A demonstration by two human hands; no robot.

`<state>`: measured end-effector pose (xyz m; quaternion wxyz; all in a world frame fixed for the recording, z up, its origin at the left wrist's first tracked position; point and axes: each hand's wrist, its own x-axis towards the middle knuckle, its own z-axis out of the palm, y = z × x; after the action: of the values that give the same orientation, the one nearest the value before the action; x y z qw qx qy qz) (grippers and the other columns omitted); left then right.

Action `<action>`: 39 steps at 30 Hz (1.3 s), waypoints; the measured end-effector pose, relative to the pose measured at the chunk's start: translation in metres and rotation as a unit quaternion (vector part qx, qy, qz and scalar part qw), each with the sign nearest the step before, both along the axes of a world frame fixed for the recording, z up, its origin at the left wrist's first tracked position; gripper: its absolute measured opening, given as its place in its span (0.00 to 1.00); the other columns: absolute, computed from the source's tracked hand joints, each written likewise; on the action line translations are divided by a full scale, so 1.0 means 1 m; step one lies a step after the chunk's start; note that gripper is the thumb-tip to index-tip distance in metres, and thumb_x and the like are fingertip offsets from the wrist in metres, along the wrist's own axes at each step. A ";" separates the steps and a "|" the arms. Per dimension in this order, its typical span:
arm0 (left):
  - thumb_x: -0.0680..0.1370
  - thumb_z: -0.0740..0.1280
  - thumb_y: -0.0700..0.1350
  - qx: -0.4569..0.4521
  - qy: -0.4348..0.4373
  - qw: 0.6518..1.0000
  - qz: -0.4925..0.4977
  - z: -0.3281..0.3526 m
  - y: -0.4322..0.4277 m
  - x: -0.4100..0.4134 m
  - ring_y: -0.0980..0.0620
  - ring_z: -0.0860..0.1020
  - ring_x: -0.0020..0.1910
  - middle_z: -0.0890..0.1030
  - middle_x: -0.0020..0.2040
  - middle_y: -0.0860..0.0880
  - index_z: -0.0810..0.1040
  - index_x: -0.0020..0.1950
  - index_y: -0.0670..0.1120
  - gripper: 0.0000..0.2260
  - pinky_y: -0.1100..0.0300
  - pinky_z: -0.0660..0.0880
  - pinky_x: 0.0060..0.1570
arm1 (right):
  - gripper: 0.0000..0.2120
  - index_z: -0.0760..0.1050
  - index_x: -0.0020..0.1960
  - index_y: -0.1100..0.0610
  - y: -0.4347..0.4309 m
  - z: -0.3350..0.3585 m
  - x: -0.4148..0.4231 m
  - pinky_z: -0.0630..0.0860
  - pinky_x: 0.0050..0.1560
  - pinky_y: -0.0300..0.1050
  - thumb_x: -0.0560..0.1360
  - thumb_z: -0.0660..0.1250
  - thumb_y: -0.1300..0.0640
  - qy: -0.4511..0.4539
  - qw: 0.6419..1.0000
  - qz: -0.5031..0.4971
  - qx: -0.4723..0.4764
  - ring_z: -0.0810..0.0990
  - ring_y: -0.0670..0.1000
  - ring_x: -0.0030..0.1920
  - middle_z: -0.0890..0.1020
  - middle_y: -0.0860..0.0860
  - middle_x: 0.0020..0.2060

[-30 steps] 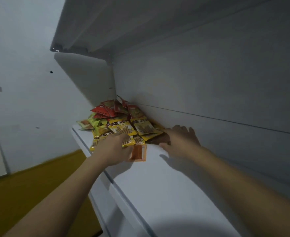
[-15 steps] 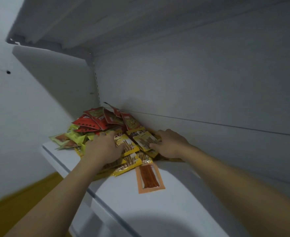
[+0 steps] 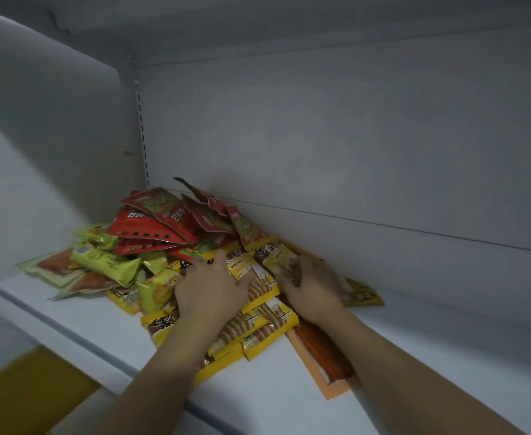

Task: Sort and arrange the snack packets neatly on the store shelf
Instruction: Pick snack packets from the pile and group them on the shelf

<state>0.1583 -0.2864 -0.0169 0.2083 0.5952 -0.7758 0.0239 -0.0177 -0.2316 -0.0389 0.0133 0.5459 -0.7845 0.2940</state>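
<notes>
Fingers (image 3: 219, 258) of left hand (image 3: 210, 291) spread on yellow packets (image 3: 259, 324), right hand (image 3: 316, 285)'s curled round rear yellow packet (image 3: 276, 253); lettering blurred

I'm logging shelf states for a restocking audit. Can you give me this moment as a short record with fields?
surface: white shelf, packets heaped toward its back left corner
pile: red packets on top, green packets at left, yellow packets in front
edge item: orange packet lying flat at the pile's right side
left hand: resting flat on yellow packets, fingers spread
right hand: on yellow packets near the back wall; grip unclear
sorting: colours still mixed in one heap
</notes>
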 end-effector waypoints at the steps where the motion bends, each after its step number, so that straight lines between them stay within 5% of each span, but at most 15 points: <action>1: 0.75 0.57 0.71 -0.010 0.018 1.000 -0.008 -0.003 -0.002 -0.001 0.40 0.75 0.60 0.74 0.62 0.41 0.66 0.69 0.51 0.31 0.49 0.73 0.53 | 0.27 0.69 0.68 0.53 0.000 -0.001 -0.003 0.69 0.64 0.52 0.78 0.60 0.36 -0.002 1.000 -0.003 -0.004 0.71 0.56 0.65 0.75 0.53 0.65; 6: 0.75 0.62 0.69 -0.037 0.077 0.995 -0.043 -0.005 -0.006 0.001 0.44 0.77 0.60 0.77 0.61 0.45 0.69 0.68 0.51 0.29 0.50 0.74 0.53 | 0.41 0.65 0.72 0.51 0.003 0.002 -0.008 0.69 0.65 0.53 0.67 0.70 0.30 -0.040 0.997 -0.064 -0.007 0.67 0.57 0.67 0.71 0.55 0.66; 9: 0.75 0.66 0.65 -0.062 0.134 0.987 -0.069 -0.001 -0.008 0.004 0.45 0.77 0.59 0.79 0.58 0.48 0.73 0.67 0.53 0.25 0.50 0.74 0.54 | 0.45 0.65 0.70 0.55 0.002 0.007 -0.005 0.72 0.62 0.54 0.62 0.79 0.38 -0.098 0.988 -0.082 -0.089 0.69 0.55 0.65 0.69 0.54 0.63; 13: 0.75 0.71 0.60 -0.043 0.200 0.975 -0.086 0.005 -0.008 0.000 0.43 0.79 0.56 0.79 0.57 0.47 0.73 0.66 0.51 0.24 0.49 0.77 0.50 | 0.24 0.74 0.61 0.55 0.006 0.013 -0.007 0.71 0.51 0.44 0.71 0.75 0.46 -0.115 0.984 -0.073 -0.115 0.75 0.55 0.56 0.72 0.53 0.57; 21: 0.73 0.76 0.42 -0.046 0.366 0.922 -0.121 0.036 0.012 -0.015 0.43 0.76 0.58 0.75 0.59 0.46 0.74 0.66 0.47 0.24 0.47 0.76 0.53 | 0.07 0.72 0.49 0.50 0.032 0.044 -0.012 0.68 0.31 0.36 0.76 0.70 0.52 -0.249 0.943 -0.041 -0.218 0.77 0.42 0.39 0.78 0.42 0.40; 29: 0.73 0.76 0.45 -0.017 0.467 0.870 -0.158 0.064 0.048 -0.013 0.44 0.80 0.56 0.80 0.59 0.47 0.70 0.73 0.48 0.30 0.44 0.77 0.57 | 0.05 0.79 0.50 0.50 0.069 0.077 0.003 0.81 0.50 0.48 0.75 0.73 0.53 -0.420 0.872 0.118 -0.222 0.84 0.49 0.48 0.86 0.47 0.46; 32: 0.73 0.77 0.45 0.011 0.490 0.852 -0.187 0.067 0.070 -0.019 0.48 0.82 0.52 0.83 0.57 0.46 0.76 0.69 0.45 0.25 0.45 0.79 0.55 | 0.06 0.80 0.53 0.53 0.081 0.076 0.003 0.81 0.54 0.53 0.76 0.71 0.55 -0.479 0.839 0.142 -0.215 0.85 0.52 0.49 0.86 0.49 0.47; 39: 0.79 0.70 0.41 0.043 0.514 0.826 -0.229 0.061 0.111 -0.038 0.53 0.82 0.48 0.83 0.48 0.50 0.81 0.52 0.52 0.06 0.56 0.80 0.47 | 0.12 0.75 0.62 0.55 0.100 0.040 0.001 0.79 0.58 0.55 0.79 0.68 0.56 -0.500 0.830 0.166 -0.183 0.84 0.54 0.54 0.84 0.53 0.55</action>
<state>0.1203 -0.1755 0.0442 0.5506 0.3352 -0.6707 -0.3669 -0.0166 -0.1315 0.0015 -0.3294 0.4339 -0.5138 0.6628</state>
